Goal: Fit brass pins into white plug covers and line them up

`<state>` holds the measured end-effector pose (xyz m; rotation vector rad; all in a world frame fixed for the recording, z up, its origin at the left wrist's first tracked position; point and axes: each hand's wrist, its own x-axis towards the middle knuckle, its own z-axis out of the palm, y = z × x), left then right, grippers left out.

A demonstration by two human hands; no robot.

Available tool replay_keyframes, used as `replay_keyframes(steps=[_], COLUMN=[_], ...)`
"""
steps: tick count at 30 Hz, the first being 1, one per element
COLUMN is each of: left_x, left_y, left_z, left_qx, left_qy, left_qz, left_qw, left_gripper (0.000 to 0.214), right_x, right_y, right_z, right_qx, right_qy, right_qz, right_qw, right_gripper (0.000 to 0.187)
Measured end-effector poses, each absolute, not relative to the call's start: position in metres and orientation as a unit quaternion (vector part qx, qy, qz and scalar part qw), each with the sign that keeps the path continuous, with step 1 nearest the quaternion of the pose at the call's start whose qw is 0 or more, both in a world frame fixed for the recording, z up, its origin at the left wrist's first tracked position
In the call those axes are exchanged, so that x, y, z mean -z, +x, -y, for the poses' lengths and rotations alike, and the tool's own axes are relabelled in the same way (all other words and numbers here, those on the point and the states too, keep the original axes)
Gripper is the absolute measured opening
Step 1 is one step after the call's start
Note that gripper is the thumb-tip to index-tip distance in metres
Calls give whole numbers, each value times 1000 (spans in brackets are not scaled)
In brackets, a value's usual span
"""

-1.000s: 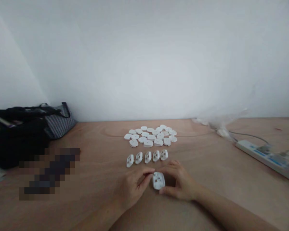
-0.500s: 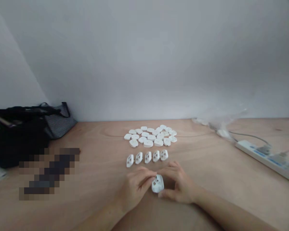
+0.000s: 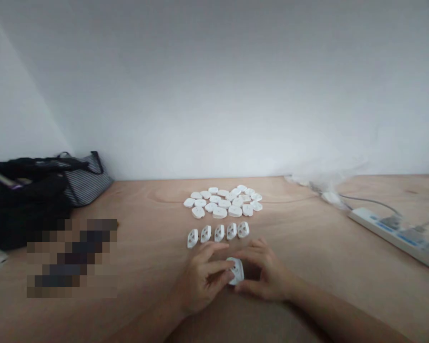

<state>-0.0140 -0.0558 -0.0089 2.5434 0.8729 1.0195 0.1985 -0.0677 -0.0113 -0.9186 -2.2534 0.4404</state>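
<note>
A white plastic plug housing (image 3: 239, 272) stands tilted between my hands, its open inner side facing left. My right hand (image 3: 266, 274) grips it by the edge, thumb below and fingers above. The thumb and a finger of my left hand (image 3: 205, 278) come close together at the inner side of the housing, while the index finger is raised apart. Whatever those fingertips may pinch is too small and covered to see. Just beyond my hands, several similar housings (image 3: 219, 233) stand in a row, with metal parts showing inside.
Behind the row lies a cluster of white plug pieces (image 3: 224, 204). On the right are a power strip (image 3: 379, 230) with plugs and cables, and a clear plastic bag (image 3: 325, 183). A black bag (image 3: 28, 205) and a blurred-out object (image 3: 76, 257) lie on the left.
My left fingers have moved from the upper edge of the housing down onto its inner side, and the index finger has lifted away. My right hand keeps its grip.
</note>
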Motion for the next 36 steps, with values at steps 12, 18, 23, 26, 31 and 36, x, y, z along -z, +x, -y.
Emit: replay_keyframes(steps=[12, 18, 23, 26, 31, 36], left_x=[13, 13, 13, 14, 16, 16], left_y=[-18, -21, -21, -20, -20, -20], left_z=[51, 53, 52, 52, 51, 52], left_qx=[-324, -351, -365, -368, -363, -353], left_qy=[876, 853, 833, 831, 834, 835], left_qz=[-297, -348, -381, -384, -381, -387], left_qw=[198, 165, 165, 163, 166, 169], left_gripper=[56, 53, 53, 52, 52, 52], right_x=[23, 21, 23, 25, 28, 27], right_y=[198, 205, 208, 202, 197, 204], right_z=[65, 63, 63, 65, 66, 64], right_qx=[-198, -218, -201, -197, -206, -184], right_qy=[-372, -401, -403, -399, -399, -424], right_qz=[827, 814, 842, 848, 839, 827], right_qw=[372, 359, 296, 287, 307, 320], right_gripper=[55, 54, 43, 42, 16, 14])
